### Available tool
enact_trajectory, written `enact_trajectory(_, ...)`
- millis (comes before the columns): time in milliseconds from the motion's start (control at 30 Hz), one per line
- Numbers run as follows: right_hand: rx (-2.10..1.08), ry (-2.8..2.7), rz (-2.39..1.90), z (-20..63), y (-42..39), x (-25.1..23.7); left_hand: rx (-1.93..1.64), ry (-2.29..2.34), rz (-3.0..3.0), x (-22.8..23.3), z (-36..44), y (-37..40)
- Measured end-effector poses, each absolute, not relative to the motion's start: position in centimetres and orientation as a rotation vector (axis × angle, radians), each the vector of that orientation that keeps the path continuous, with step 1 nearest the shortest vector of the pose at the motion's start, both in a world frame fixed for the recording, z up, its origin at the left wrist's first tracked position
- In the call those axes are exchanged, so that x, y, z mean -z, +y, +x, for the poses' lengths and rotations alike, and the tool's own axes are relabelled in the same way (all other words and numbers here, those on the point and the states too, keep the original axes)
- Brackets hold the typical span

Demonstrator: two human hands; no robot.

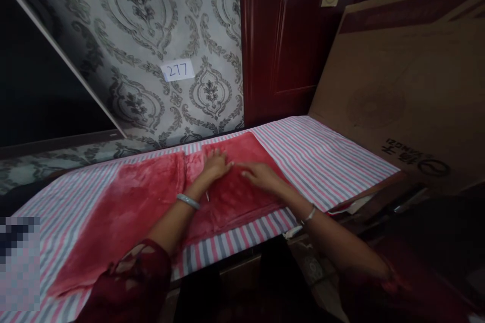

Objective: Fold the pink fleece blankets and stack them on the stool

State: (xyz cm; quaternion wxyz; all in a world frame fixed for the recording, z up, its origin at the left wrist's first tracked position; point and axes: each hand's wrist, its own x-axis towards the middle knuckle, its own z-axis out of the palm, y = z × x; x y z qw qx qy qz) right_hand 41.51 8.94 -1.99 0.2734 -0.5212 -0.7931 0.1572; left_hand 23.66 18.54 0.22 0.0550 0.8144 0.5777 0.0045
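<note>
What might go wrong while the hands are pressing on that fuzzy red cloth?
The red cloth has a folded part under the left hand and right hand; pressing unevenly might leave it creased or crooked. The striped sheet underneath hangs over the table's front edge, so a push could perhaps drag it off. The big cardboard box leans close by and might get bumped.

Damask-patterned wallpaper (151, 25) (grey) beside a dark red door (280, 35).
</note>
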Motion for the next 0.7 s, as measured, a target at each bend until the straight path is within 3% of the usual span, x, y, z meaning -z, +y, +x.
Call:
enact_trajectory(233, -0.317, -1.997, -2.080, 42.6, 19.0, 0.3, -0.160, 1.991, 2.328, 0.7, 26.6, 19.9)
enact_trajectory(400, -0.161, -2.081, -2.023, 42.9, 22.1, 3.3, -0.248, 2.101, 2.287, 3.3, 25.7, 21.4)
enact_trajectory(700, -0.230, -2.123, -2.047, 43.8, 23.4, 6.6, -0.158, 2.089, 2.293, 5.0, 25.5, 22.2)
